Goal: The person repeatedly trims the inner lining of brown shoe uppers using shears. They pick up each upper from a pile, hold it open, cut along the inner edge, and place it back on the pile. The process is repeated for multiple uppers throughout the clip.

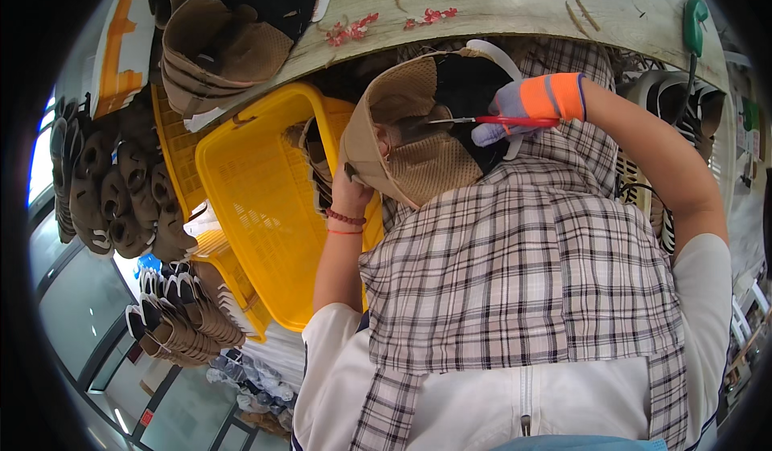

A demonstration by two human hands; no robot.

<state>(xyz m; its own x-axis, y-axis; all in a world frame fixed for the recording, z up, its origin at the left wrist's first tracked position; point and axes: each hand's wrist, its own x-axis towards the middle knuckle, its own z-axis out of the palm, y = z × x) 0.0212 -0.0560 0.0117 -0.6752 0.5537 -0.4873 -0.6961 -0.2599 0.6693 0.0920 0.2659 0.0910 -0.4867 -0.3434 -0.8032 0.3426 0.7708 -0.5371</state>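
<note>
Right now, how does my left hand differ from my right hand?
Your left hand is bare, while your right hand wears a grey-and-orange glove. The left hand grips the tan shoe upper; the right hand holds red-handled scissors. Both hands are holding something.

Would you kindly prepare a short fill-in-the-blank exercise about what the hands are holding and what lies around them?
1. The bare hand gripping the brown shoe upper is the person's ______ hand.
2. The gloved right hand has a cuff that is mostly bright ______.
3. The metal-tipped tool in that gloved hand has a ______ handle.
4. The large plastic basket beside the bare forearm is ______.

Missing words: left; orange; red; yellow.
</note>
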